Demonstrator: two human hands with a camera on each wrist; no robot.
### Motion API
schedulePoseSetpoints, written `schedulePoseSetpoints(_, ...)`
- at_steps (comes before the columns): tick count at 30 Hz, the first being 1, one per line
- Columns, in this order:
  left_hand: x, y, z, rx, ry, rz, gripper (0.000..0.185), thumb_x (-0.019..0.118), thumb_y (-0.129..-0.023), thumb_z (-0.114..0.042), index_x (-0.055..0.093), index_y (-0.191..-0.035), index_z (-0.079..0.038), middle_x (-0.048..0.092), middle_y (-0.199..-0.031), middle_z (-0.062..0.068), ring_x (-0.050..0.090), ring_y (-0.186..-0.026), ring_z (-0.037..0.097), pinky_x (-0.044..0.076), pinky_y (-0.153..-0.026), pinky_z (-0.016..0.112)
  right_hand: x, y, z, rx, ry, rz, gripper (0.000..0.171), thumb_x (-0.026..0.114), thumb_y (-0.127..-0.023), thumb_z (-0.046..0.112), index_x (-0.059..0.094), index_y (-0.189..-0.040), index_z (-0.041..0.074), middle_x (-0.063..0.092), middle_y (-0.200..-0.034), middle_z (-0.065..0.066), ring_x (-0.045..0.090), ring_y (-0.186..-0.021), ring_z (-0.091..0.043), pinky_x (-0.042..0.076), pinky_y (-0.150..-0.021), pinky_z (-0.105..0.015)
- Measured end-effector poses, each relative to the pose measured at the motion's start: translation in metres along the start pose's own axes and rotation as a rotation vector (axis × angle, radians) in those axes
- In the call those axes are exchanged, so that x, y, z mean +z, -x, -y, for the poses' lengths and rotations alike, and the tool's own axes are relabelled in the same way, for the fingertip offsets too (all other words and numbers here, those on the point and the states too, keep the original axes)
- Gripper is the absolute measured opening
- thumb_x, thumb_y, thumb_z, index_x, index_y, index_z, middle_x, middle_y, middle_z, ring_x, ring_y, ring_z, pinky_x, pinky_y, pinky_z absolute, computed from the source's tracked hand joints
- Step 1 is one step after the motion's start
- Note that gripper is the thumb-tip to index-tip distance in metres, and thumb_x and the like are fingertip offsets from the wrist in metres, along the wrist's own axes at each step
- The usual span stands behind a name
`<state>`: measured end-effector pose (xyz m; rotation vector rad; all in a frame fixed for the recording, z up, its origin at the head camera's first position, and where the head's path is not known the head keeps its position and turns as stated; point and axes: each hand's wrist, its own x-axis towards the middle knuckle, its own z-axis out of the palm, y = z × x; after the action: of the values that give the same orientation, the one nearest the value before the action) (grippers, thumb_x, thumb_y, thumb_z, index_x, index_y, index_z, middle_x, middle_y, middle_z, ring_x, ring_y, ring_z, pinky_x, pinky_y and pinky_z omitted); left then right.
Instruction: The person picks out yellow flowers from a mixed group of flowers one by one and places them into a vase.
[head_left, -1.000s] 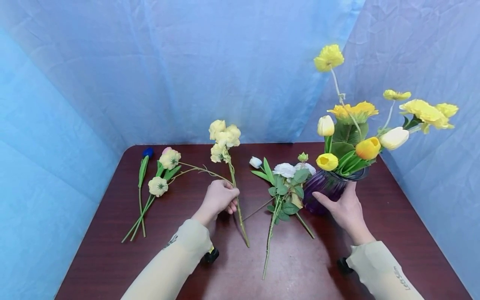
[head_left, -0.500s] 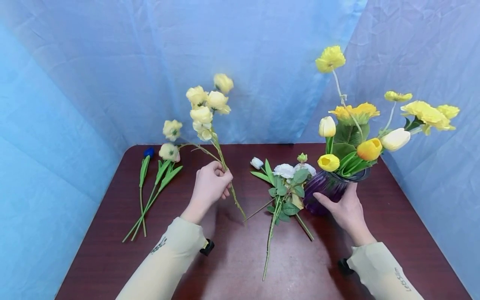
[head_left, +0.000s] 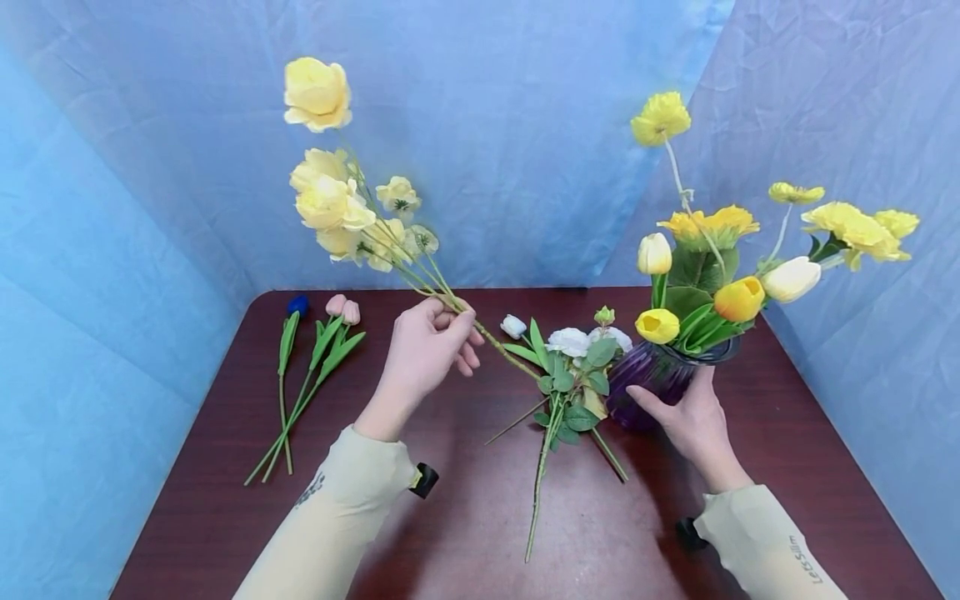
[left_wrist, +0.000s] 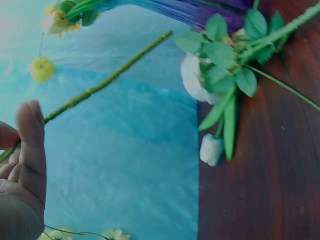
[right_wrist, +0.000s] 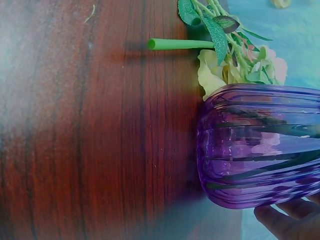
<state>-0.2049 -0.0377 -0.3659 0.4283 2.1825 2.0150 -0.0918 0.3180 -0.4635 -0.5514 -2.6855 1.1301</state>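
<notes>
My left hand [head_left: 426, 354] pinches the stem of a pale yellow flower spray [head_left: 330, 200], raised over the middle of the table. Its blooms lean up and to the left, and the bare stem end [left_wrist: 125, 72] slants down to the right. My right hand [head_left: 697, 429] grips the side of a purple ribbed glass vase [right_wrist: 260, 150], thumb at the front and the other fingers partly hidden behind it. The vase tilts a little and holds yellow and white tulips [head_left: 738, 298], an orange-yellow bloom [head_left: 708, 223] and tall yellow flowers [head_left: 660, 118]. Dark stems show through its glass.
White roses [head_left: 570, 342] with leafy stems, a white tulip [head_left: 513, 326] and another cut stem [head_left: 611, 454] lie left of the vase. Pink tulips [head_left: 343, 308] and a blue tulip [head_left: 297, 305] lie at the table's left. Blue cloth [head_left: 480, 125] hangs behind the table [head_left: 465, 533].
My left hand has lifted the pale yellow spray off the table, its blooms swinging up and left and its stem end rightward, uncovering the pink tulips. My right hand stays on the vase.
</notes>
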Motion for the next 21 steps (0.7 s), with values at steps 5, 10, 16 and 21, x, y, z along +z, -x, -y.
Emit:
schedulePoseSetpoints(5, 0.009, 0.000, -0.015, 0.032, 0.148, 0.046, 0.016, 0.063, -0.102, -0.016, 0.064, -0.110, -0.003, 0.072, -0.083, 0.017, 0.067, -0.056, 0.030, 0.058, -0.053, 0.043, -0.001, 0.000, 0.000, 0.002, -0.007, 0.007, 0.118, 0.079, -0.086, 0.053, -0.007, -0.162, 0.026, 0.030, -0.157, -0.032, 0.038, -0.137, -0.058, 0.030, -0.108, -0.074)
schedulePoseSetpoints(10, 0.019, 0.007, -0.030, 0.111, 0.217, 0.047, 0.013, 0.063, -0.102, -0.012, 0.064, -0.110, -0.002, 0.070, -0.083, 0.017, 0.066, -0.058, 0.036, 0.057, -0.051, 0.044, 0.000, 0.000, -0.001, 0.000, -0.012, 0.009, 0.118, 0.079, -0.086, 0.053, -0.007, -0.161, 0.026, 0.031, -0.157, -0.032, 0.038, -0.137, -0.058, 0.030, -0.108, -0.073)
schedulePoseSetpoints(16, 0.028, 0.016, -0.036, 0.199, 0.271, 0.044, 0.013, 0.061, -0.102, -0.009, 0.063, -0.110, 0.002, 0.069, -0.084, 0.020, 0.067, -0.058, 0.024, 0.057, -0.051, 0.047, 0.001, 0.000, -0.001, -0.003, -0.014, -0.001, 0.119, 0.080, -0.085, 0.052, -0.008, -0.162, 0.028, 0.030, -0.159, -0.031, 0.038, -0.137, -0.058, 0.030, -0.107, -0.073)
schedulePoseSetpoints(21, 0.032, 0.020, -0.039, 0.263, 0.273, 0.058, 0.016, 0.060, -0.103, -0.008, 0.062, -0.111, 0.005, 0.069, -0.084, 0.019, 0.067, -0.059, 0.020, 0.056, -0.050, 0.048, 0.000, 0.000, -0.001, 0.004, -0.025, 0.002, 0.119, 0.080, -0.085, 0.053, -0.008, -0.162, 0.030, 0.029, -0.160, -0.030, 0.037, -0.138, -0.057, 0.029, -0.108, -0.073)
